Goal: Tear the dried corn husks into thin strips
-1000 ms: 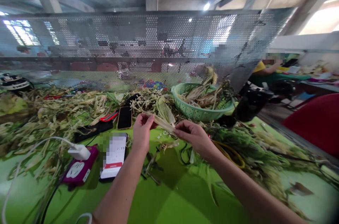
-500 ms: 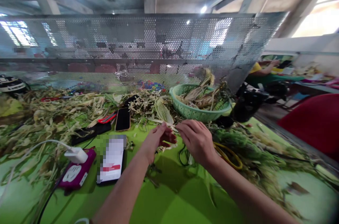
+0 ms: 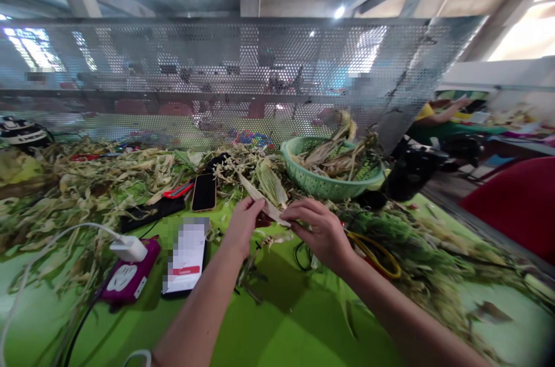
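Note:
A pale strip of corn husk (image 3: 255, 192) is held between my two hands above the green table (image 3: 286, 321). My left hand (image 3: 244, 219) pinches it near its middle, thumb on top. At its lower right end, the fingers of my right hand (image 3: 318, 228) are closed on it. Just beyond lies a wider greenish corn husk (image 3: 269, 179), next to a heap of small pale husk pieces (image 3: 236, 167). Small dark stem-like scraps (image 3: 251, 274) lie below my hands.
A green plastic basket (image 3: 312, 182) of dry husks stands behind my right hand. Left are a lit phone (image 3: 186, 257), a dark phone (image 3: 203, 192), a red cutter (image 3: 178, 189) and a purple power block (image 3: 130, 280). A yellow cable loop (image 3: 377, 251) lies right. A perforated metal screen (image 3: 208, 78) rises behind.
The husk strip has turned and now shows its broad face, pointing up and to the left. My left fingers have closed from a looser pose onto it.

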